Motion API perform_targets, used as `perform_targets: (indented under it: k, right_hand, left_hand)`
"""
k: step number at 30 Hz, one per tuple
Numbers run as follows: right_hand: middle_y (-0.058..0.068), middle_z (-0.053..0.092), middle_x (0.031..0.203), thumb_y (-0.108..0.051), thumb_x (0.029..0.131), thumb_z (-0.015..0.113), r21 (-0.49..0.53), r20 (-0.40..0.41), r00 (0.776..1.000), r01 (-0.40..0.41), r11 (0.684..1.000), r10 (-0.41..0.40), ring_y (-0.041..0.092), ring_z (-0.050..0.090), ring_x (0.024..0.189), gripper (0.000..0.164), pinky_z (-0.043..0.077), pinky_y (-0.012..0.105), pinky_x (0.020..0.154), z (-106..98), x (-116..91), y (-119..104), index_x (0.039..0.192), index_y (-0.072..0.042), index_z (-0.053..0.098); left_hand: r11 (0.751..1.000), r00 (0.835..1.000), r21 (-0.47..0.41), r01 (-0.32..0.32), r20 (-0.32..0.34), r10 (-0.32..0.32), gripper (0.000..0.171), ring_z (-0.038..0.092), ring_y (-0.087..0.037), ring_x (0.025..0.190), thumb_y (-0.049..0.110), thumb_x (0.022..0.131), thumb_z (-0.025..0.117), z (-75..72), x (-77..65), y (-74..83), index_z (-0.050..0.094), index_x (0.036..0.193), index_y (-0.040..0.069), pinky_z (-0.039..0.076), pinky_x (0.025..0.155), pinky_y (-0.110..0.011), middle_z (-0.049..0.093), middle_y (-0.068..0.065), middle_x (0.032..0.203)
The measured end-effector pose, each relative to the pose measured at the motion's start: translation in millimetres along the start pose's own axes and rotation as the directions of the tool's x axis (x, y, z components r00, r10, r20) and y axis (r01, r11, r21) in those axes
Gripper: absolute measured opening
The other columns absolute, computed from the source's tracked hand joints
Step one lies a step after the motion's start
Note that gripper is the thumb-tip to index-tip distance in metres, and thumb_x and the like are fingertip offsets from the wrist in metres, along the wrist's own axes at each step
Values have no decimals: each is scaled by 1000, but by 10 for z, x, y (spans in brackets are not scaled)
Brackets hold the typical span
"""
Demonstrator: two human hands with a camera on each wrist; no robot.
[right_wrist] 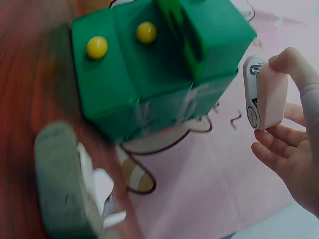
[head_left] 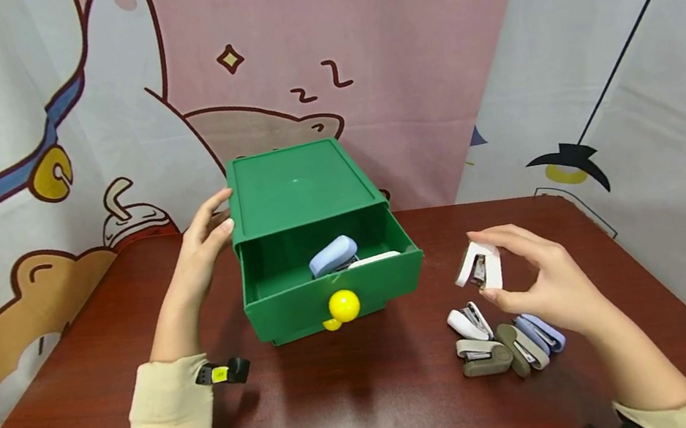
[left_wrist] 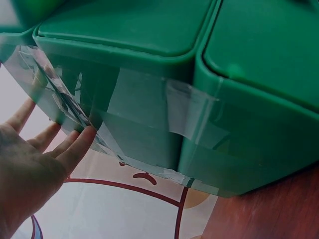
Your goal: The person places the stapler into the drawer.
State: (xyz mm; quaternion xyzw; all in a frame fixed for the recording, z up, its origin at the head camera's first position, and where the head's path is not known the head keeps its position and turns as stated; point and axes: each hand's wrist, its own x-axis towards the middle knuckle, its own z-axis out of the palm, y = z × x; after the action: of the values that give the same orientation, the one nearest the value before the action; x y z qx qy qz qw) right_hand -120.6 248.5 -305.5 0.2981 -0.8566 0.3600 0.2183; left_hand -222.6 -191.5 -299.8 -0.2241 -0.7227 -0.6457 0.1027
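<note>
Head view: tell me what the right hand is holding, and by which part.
A white stapler, pinched in the right hand: fingers at its joined end, thumb at the free end of one arm.

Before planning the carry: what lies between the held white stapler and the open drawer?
In the head view, only bare tabletop shows between the held white stapler and the open drawer.
</note>
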Motion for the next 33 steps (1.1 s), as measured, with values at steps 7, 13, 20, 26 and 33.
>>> perform_targets:
  k: [7,13,20,26,33]
  right_hand:
    - [8,60,117,4,60,78,105,-68,992,111,988,-104,15,54,104,70,41,20,85,51,128,-218,127,-5,61]
    - [11,62,114,3,58,78,140,-120,979,181,973,-165,17,56,105,68,40,23,90,88,236,-318,124,1,62]
    - [5,60,119,5,62,79,142,-83,991,120,983,-109,17,54,109,69,38,26,95,92,383,-537,127,-4,62]
    - [4,60,119,7,63,79,205,-44,986,166,964,-161,19,53,108,68,41,27,92,138,575,-713,127,-3,61]
    - [2,60,121,2,66,80,263,13,973,218,940,-230,20,53,109,65,43,29,89,221,798,-853,128,-5,61]
  left_hand:
    - [1000,1000,-8,-3,5,3,49,37,-26,131,19,100,46,-5,6,-8,37,147,10,32,100,-46,41,-15,142]
    - [1000,1000,-16,-12,6,12,49,38,-25,130,18,100,46,0,16,-27,38,147,9,35,98,-42,42,-16,141]
    - [999,1000,-32,-26,-8,26,48,41,-24,127,15,100,45,-4,8,-42,39,146,7,38,95,-35,44,-18,138]
    - [1000,1000,-15,-14,-7,14,48,40,-24,128,17,100,46,-3,6,-24,39,146,10,36,97,-39,44,-16,138]
    - [1000,1000,-3,-4,0,4,49,38,-24,130,19,100,45,0,1,-15,38,147,11,33,99,-45,42,-16,140]
